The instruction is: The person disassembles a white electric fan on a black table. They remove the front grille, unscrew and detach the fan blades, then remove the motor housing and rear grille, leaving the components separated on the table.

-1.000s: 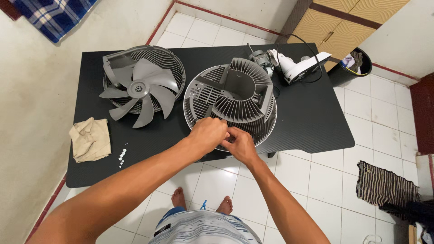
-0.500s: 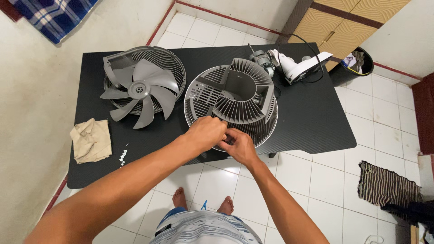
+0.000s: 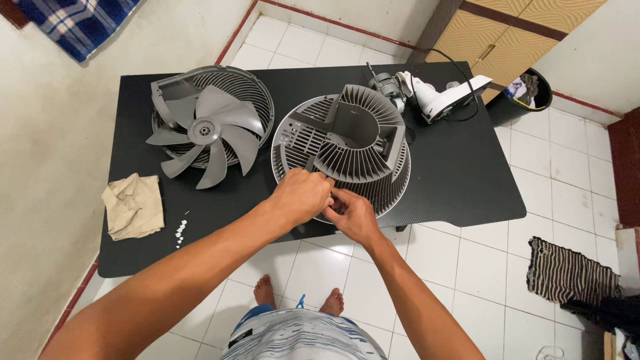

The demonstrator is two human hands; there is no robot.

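Observation:
A round grey slatted fan housing lies on the black table. Both of my hands meet at its near rim. My left hand is curled over the rim with the fingers closed. Touching it from the right, my right hand pinches at the same spot on the rim. Whatever small part sits between the fingertips is hidden. At the table's left, a grey fan blade rests in a second round grille.
A crumpled beige cloth and several tiny white pieces lie near the table's left front. A motor with a white casing and cable sits at the back. A black bin and a striped rug are on the tiled floor.
Both hands stay at the housing's near rim; the fingers shift only slightly.

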